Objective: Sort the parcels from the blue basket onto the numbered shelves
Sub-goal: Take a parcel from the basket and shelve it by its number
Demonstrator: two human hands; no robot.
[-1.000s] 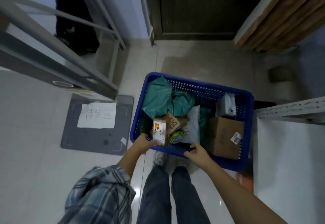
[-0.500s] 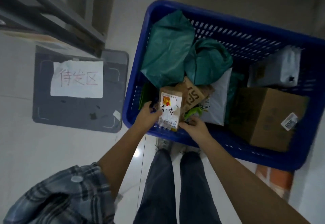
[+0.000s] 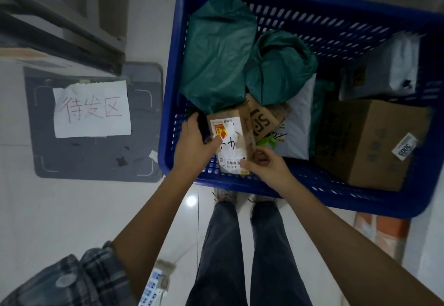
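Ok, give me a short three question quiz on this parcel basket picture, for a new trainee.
1. True or false: both hands, left hand and right hand, hold the small labelled box.
2. Which parcel sits in the blue basket's right near corner? A. large cardboard box B. green bag C. grey mailer
3. Fill in: the paper sign with red handwriting lies on a dark ___ left of the basket.

Key: 1 true; 2 A; 3 mat.
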